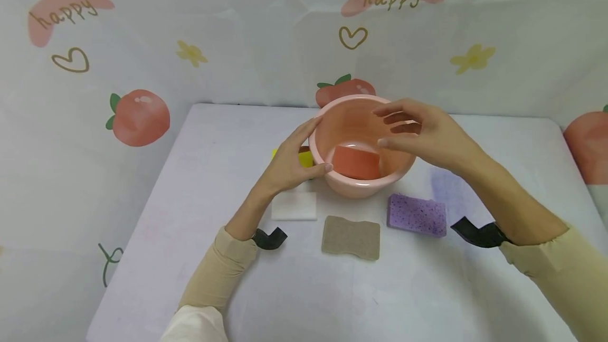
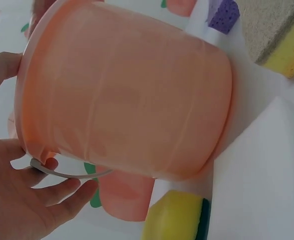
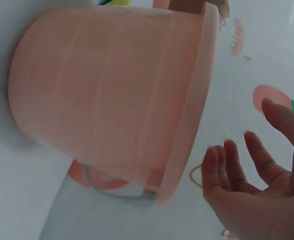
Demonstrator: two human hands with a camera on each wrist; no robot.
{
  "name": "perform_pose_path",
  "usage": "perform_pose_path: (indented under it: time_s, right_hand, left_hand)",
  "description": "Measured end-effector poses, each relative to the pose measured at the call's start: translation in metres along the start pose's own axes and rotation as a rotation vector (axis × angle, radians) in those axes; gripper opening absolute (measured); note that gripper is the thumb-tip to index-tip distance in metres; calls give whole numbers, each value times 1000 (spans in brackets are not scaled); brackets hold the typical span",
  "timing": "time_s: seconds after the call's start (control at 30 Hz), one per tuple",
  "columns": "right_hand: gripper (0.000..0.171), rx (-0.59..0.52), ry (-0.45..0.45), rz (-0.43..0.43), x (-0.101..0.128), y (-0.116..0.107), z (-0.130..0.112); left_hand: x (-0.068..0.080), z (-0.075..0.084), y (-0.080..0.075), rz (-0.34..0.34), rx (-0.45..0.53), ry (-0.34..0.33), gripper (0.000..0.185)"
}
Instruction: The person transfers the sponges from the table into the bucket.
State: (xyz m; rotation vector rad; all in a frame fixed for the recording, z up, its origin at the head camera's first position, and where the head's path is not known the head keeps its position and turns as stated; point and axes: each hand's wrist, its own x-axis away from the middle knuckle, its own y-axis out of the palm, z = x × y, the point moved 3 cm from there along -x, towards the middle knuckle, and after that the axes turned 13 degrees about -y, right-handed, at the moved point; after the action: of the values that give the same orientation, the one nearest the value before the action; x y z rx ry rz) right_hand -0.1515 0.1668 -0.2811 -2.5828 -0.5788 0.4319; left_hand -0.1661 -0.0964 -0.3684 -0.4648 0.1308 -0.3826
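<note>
A pink bucket (image 1: 356, 189) stands upright, with an orange-red sponge (image 1: 356, 162) lying on its bottom. My left hand (image 1: 287, 165) holds the left side of the bucket at the rim; the thumb lies on the rim's front and the fingers reach along the outside. Thin and curved, the bucket's handle (image 2: 71, 175) hangs beside those fingers in the left wrist view. Over the right part of the bucket's mouth hovers my right hand (image 1: 427, 133), fingers loosely bent and apart with nothing between them. The right wrist view shows that hand (image 3: 257, 200) clear of the rim.
In front of the bucket lie a white sponge block (image 1: 294, 206), a greyish-beige scouring sponge (image 1: 351, 237) and a purple sponge (image 1: 417, 215). A yellow sponge with a dark green side (image 2: 177, 215) sits left of the bucket, partly hidden by my left hand. A printed cloth (image 1: 266, 30) hangs behind the table.
</note>
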Motion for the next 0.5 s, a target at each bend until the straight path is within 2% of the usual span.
perform_pose_path:
  time_s: [0.23,0.5]
  right_hand:
    - [44,17,-47,42,14,-10,3]
    - [45,-7,-123,55,30,-14,8]
  left_hand:
    - [1,2,0,3,-29,-13,92]
    - [1,1,1,15,0,-13,95]
